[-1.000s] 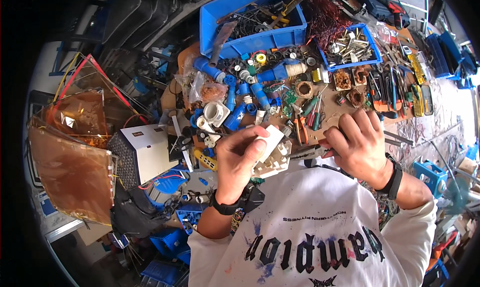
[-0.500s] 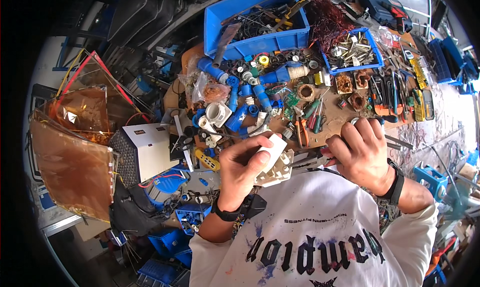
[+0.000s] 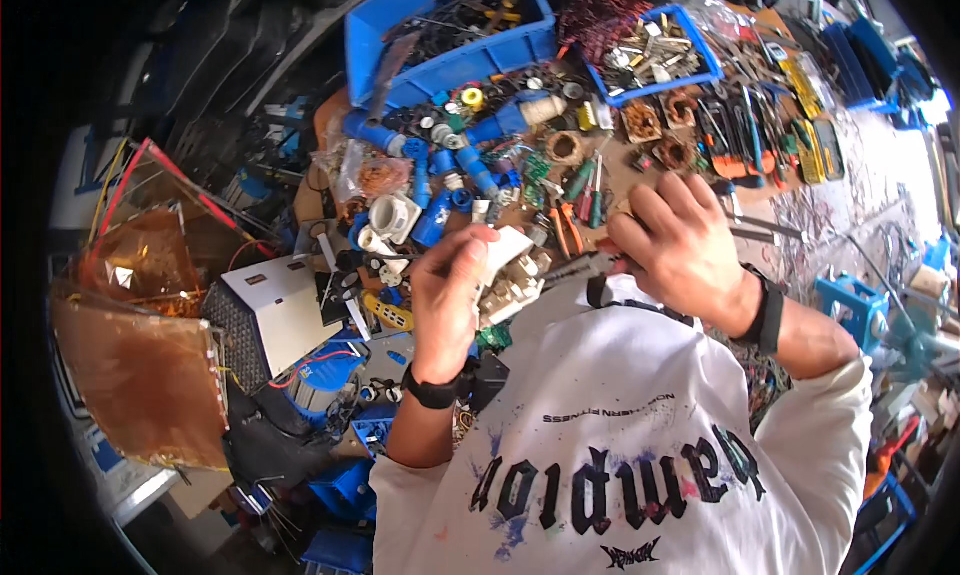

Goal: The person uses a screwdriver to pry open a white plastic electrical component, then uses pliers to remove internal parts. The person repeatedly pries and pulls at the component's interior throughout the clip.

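My left hand (image 3: 447, 287) is closed round a white plastic housing (image 3: 512, 283), thumb on top. Its smooth face is turned up by the thumb, and its cream, compartmented side faces right. My right hand (image 3: 675, 237) makes a fist around a tool whose grip is mostly hidden. The tool's dark metal end (image 3: 578, 272) reaches left to the edge of the housing; I cannot make out its exact kind. Both hands are above my shirt front, at the near edge of the workbench. Beyond them, orange-handled pliers (image 3: 566, 229) lie beside several screwdrivers (image 3: 592, 197).
A deep blue crate (image 3: 470, 63) of scrap and a shallow blue tray (image 3: 607, 93) of metal pieces stand at the back. Blue plug parts (image 3: 433, 220) crowd the bench's left. Hand tools (image 3: 745, 125) lie at right. A white box (image 3: 290, 310) stands at far left.
The view has shifted, so the bench appears further left and higher. The housing has been tilted, showing more of its compartmented side. The tool's metal end stays beside it.
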